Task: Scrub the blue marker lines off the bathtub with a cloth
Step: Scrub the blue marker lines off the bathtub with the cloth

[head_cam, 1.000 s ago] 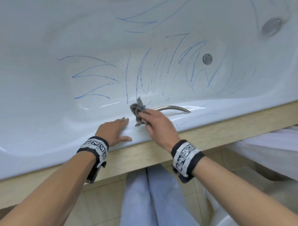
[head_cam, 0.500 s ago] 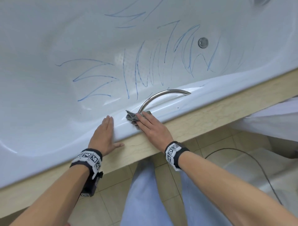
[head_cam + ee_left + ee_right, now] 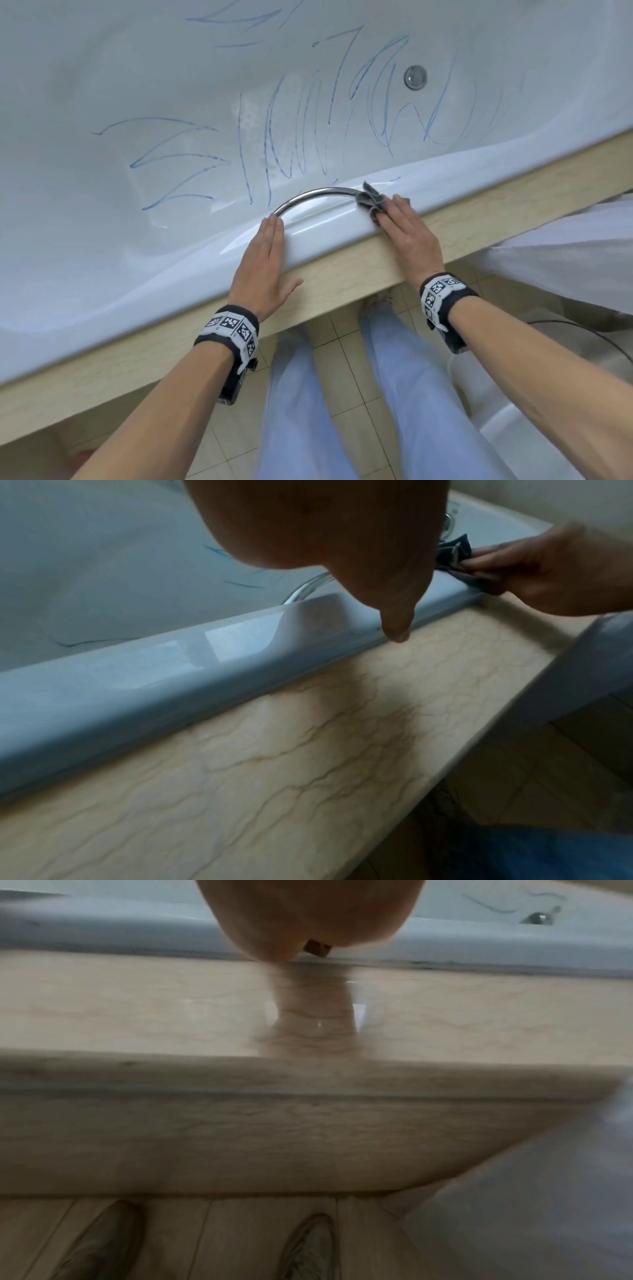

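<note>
Blue marker lines (image 3: 270, 154) run in zigzags across the inner wall of the white bathtub (image 3: 102, 240). A short blue streak remains on the rim just past the cloth. My right hand (image 3: 407, 236) holds a small grey cloth (image 3: 370, 200) against the near rim, at the right end of the chrome grab handle (image 3: 315, 195). In the left wrist view the cloth (image 3: 457, 550) sticks out beyond the right hand (image 3: 541, 569). My left hand (image 3: 267, 260) lies flat on the rim by the handle's left end, fingers straight, holding nothing.
A beige marble ledge (image 3: 342, 270) runs along the front of the tub, above a tiled floor. My legs in light blue trousers (image 3: 301, 411) stand below it. A round metal fitting (image 3: 415, 77) sits on the far wall. White sheeting (image 3: 565, 246) and a cable (image 3: 582, 325) lie at the right.
My right hand has slid the cloth rightward along the rim, from the handle's left end to its right end. The left hand stays flat on the rim.
</note>
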